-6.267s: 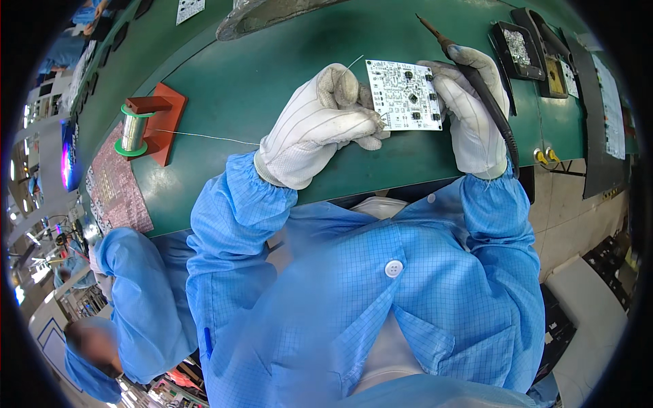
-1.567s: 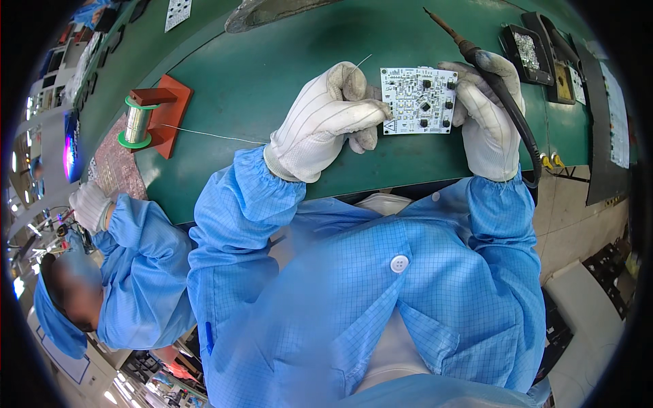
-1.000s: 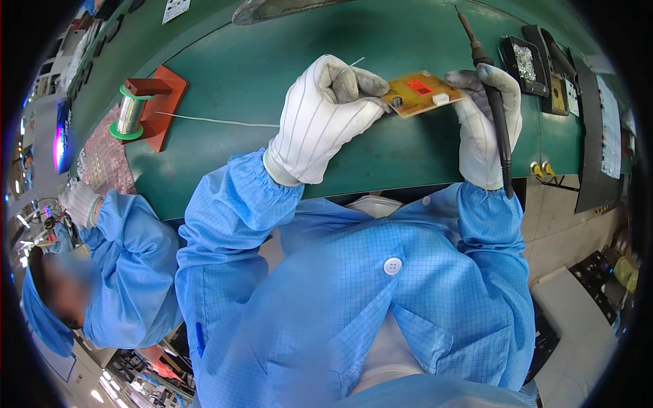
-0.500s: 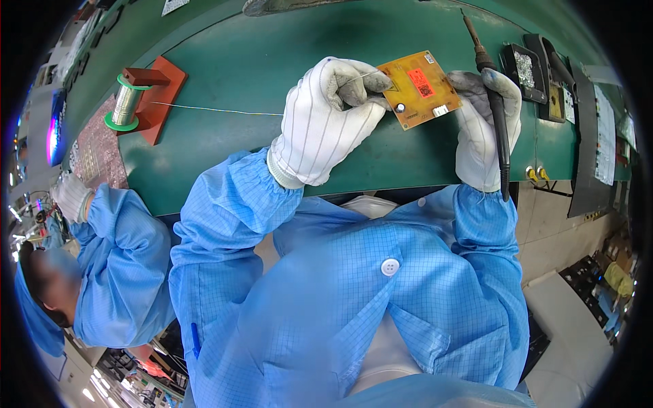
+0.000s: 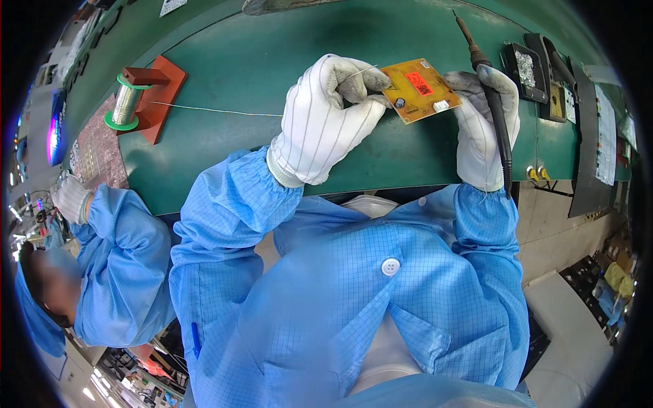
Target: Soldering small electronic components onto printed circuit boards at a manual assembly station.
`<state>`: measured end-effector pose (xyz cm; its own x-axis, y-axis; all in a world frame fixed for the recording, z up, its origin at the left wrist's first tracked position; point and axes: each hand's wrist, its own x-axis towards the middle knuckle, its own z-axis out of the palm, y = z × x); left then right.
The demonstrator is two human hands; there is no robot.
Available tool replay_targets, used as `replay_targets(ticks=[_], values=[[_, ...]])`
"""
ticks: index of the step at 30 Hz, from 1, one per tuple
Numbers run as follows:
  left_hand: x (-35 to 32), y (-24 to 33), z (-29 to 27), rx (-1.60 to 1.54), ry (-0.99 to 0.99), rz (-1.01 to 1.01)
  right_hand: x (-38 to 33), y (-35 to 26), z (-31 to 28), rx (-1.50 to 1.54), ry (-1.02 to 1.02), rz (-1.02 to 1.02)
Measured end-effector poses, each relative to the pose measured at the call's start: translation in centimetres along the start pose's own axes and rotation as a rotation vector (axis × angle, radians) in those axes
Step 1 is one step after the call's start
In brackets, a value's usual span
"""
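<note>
Between my two gloved hands hangs a yellow-brown circuit board (image 5: 415,102) with a red label, a small round black component and a white connector. My left hand (image 5: 337,112) pinches its left edge, and a thin solder wire (image 5: 218,109) runs through that hand, its free end poking up beside the board. My right hand (image 5: 486,126) touches the board's right edge with its fingertips. It also holds a soldering iron (image 5: 498,115) with a black handle, tip pointing up and away from the board. The wire leads left to a solder spool (image 5: 126,103) on a red-brown stand (image 5: 163,92).
A black tray (image 5: 526,71) of small silvery bits stands at the right, beside a soldering iron holder (image 5: 556,64). Pink bubble wrap (image 5: 100,146) lies at the left of the green table (image 5: 231,160). A co-worker's gloved hand (image 5: 71,197) is at the far left.
The board has tilted, so its face looks flatter and its lower edge sits higher. My right hand and the soldering iron have shifted slightly left.
</note>
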<state>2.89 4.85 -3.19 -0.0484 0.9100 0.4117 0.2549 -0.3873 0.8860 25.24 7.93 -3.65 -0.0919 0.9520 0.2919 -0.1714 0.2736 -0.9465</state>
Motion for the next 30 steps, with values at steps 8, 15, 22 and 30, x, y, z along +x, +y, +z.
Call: replay_targets(ticks=[8,15,22,30], values=[[-0.3,0.8,0.4,0.276,-0.15,0.089,-0.3,-0.4,0.4,0.021,-0.001,0.034],[-0.3,-0.8,1.0,0.45,-0.115,0.367,-0.5,-0.7,0.4,-0.013,-0.028,0.092],[-0.5,1.2,1.0,0.371,-0.179,-0.073,-0.5,-0.4,0.4,-0.179,-0.083,0.018],[0.4,2.2,-0.3,-0.329,-0.131,-0.587,-0.1,-1.0,1.0,-0.008,-0.017,0.172]])
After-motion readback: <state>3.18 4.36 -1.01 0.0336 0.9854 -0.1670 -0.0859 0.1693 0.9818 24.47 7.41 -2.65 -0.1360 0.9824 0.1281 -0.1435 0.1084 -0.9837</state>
